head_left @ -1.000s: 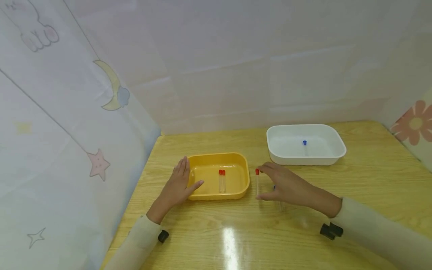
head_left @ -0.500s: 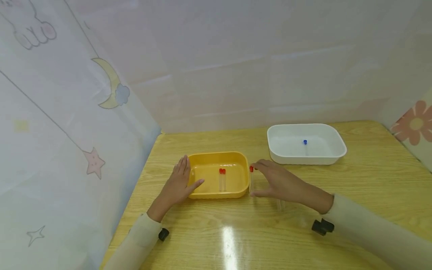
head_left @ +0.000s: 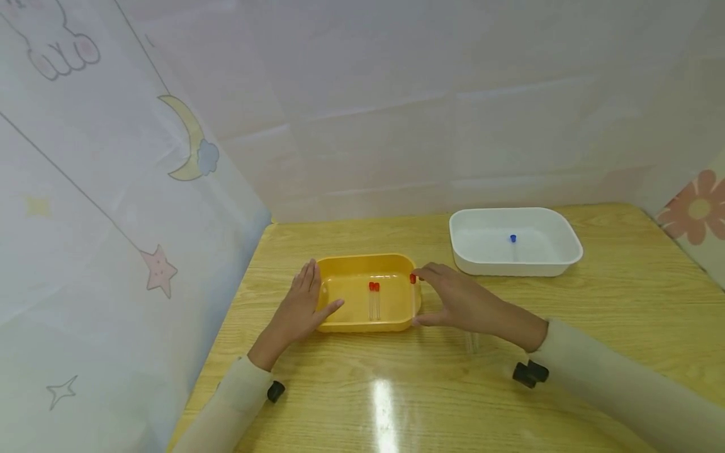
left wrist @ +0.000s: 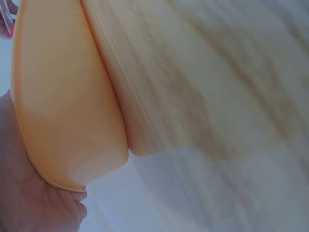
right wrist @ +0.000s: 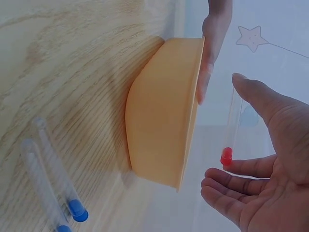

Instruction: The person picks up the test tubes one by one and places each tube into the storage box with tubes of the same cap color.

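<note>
My right hand pinches a clear test tube with a red cap lengthwise, thumb at the bottom end and a fingertip at the cap. In the head view that tube overlaps the right rim of the yellow tray. Inside the tray lie two more red-capped tubes, side by side. At the tray's left end rests my left hand, fingers straight along the outside and thumb reaching over the rim. The left wrist view shows its palm against the tray's edge.
A white tray stands at the back right and holds a blue-capped tube. Two blue-capped tubes lie on the wooden table right of the yellow tray, mostly behind my right hand in the head view. Patterned sheets line the back and sides.
My right hand has carried the red-capped test tube leftward, from the table beside the yellow tray to its right rim. The left hand stays at the tray's left end.
</note>
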{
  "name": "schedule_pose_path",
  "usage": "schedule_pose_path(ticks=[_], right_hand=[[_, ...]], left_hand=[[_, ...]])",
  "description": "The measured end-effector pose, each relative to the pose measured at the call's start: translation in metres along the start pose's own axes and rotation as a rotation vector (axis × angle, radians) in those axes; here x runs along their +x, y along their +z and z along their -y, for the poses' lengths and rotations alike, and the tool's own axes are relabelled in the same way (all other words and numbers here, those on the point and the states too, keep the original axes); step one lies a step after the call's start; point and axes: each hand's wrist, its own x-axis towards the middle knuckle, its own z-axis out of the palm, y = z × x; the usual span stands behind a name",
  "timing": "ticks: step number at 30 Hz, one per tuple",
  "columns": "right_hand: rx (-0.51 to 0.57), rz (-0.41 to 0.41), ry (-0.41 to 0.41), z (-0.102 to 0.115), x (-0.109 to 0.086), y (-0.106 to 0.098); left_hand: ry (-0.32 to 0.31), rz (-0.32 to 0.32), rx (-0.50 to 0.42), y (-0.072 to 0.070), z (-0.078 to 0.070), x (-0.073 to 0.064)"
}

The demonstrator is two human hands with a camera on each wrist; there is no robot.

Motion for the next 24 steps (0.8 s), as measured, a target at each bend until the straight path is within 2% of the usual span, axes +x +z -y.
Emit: schedule_pose_path(ticks=[24], right_hand=[[0.010, 0.037, -0.009, 0.009, 0.023, 0.010]], left_hand=[[-0.016, 0.024, -0.008, 0.000, 0.000, 0.000]])
